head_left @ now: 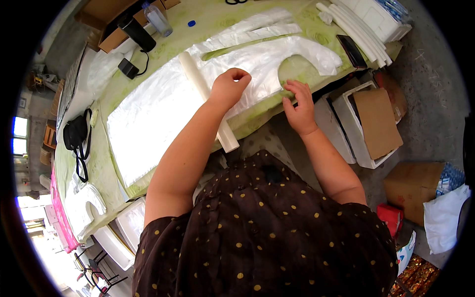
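Note:
White, thin plastic sheeting [153,114] is spread over the table, with a curved cut-out at its right end. Across it lies a long cream-coloured tube [193,74], its near end jutting past the table edge. Just right of the tube, over the sheeting, is my left hand [229,90], closed, thumb and forefinger curled together. Whatever it pinches is too small to make out. My right hand [301,110] hovers by the table's near edge at the cut-out, fingers apart and nothing visible in them.
A phone [351,51] and several white rolls [358,32] lie at the table's right end. At the far left stand a black bottle [136,32], a clear bottle [157,20] and a charger [128,68]. A black bag [75,132] lies left. Foam boxes [363,123] stand below right.

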The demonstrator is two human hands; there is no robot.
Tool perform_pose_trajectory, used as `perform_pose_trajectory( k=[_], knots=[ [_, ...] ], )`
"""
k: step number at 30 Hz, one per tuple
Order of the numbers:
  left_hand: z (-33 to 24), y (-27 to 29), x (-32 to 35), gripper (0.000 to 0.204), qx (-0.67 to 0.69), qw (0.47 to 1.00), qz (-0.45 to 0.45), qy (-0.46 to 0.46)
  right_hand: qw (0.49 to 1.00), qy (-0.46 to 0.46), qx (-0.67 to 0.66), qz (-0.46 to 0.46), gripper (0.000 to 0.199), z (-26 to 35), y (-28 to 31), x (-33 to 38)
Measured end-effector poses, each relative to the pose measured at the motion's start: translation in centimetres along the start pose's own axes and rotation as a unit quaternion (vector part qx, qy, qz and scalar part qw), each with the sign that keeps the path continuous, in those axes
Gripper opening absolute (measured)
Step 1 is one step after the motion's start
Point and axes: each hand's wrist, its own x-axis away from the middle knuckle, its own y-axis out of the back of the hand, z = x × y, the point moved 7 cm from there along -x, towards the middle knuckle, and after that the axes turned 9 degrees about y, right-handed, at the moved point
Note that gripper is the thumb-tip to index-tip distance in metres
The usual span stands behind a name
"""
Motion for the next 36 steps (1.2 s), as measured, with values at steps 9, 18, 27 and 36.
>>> perform_pose_trajectory(
  k=[9,18,27,36],
  knots=[
    [-0.2,-0.2,2.3,0.024,0.062,0.998,0.007,-0.011,0.990,0.019,-0.005,0.137,0.041,-2.2,-6.5,-6.3],
    [-0.6,-0.5,2.8,0.035,-0.079,0.994,-0.008,-0.074,0.961,-0.262,-0.038,-0.083,0.083,-14.7,-3.7,-9.7],
    [-7.7,-3.8,0.1,0.049,-0.018,0.992,-0.040,-0.114,0.971,-0.011,-0.180,0.156,0.072,-6.2,-8.1,-8.6],
    [-8.6,-3.6,-2.5,0.024,-0.027,0.986,-0.069,-0.148,0.987,0.098,0.129,0.022,0.060,-8.8,-6.8,-9.0]
  ],
)
